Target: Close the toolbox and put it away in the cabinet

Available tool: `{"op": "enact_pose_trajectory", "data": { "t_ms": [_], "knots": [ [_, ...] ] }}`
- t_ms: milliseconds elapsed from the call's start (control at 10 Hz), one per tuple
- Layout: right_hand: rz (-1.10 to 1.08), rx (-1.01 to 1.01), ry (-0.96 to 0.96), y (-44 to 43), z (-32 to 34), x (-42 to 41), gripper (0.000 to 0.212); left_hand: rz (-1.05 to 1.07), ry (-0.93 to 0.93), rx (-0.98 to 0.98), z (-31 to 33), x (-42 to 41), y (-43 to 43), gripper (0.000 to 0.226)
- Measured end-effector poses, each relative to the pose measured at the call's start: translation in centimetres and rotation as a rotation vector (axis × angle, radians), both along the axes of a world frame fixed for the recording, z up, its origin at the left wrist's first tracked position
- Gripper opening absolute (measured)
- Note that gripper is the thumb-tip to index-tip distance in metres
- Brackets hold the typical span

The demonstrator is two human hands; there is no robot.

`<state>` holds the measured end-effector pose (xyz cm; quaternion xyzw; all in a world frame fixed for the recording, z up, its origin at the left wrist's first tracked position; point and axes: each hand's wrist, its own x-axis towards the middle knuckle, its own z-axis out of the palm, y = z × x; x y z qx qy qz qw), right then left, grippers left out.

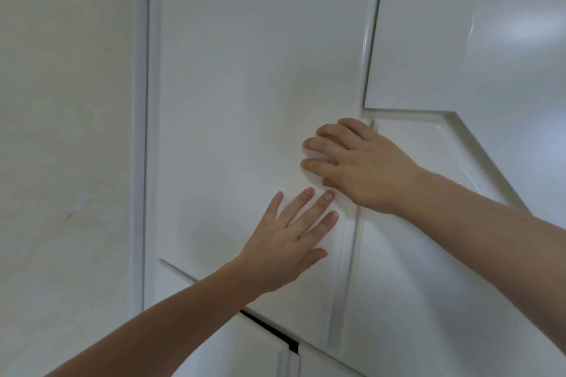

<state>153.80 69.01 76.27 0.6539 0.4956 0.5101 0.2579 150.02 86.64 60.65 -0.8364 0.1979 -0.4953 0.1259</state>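
Observation:
No toolbox is in view. A white cabinet fills the frame. My left hand (291, 242) lies flat, fingers spread, on the recessed panel of the left cabinet door (245, 101), near its right frame. My right hand (358, 165) rests just above it, at the seam between that door and the right cabinet door (428, 285), with its fingers lying over the left door's edge. Neither hand holds anything. The two tall doors look shut against each other.
A cream wall (61, 131) runs along the left of the cabinet. A glossy white panel (459, 24) overlaps the top right of the doors. Lower cabinet doors (245, 355) sit below, across a dark gap.

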Motion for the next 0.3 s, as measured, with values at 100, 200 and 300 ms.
{"op": "enact_pose_trajectory", "data": {
  "t_ms": [100, 200, 300],
  "knots": [
    [-0.010, -0.009, 0.014, -0.2, 0.1, -0.5, 0.034, 0.022, 0.109, -0.009, 2.2, -2.1, -0.2, 0.053],
    [0.072, 0.072, 0.145, -0.1, 0.1, -2.1, 0.039, -0.181, 0.213, -0.236, 2.6, -6.8, 0.4, 0.058],
    [0.306, 0.320, 0.427, -2.3, -0.8, -4.5, 0.045, -0.455, 0.174, -0.562, 4.6, -12.7, 3.8, 0.051]
  ]
}}
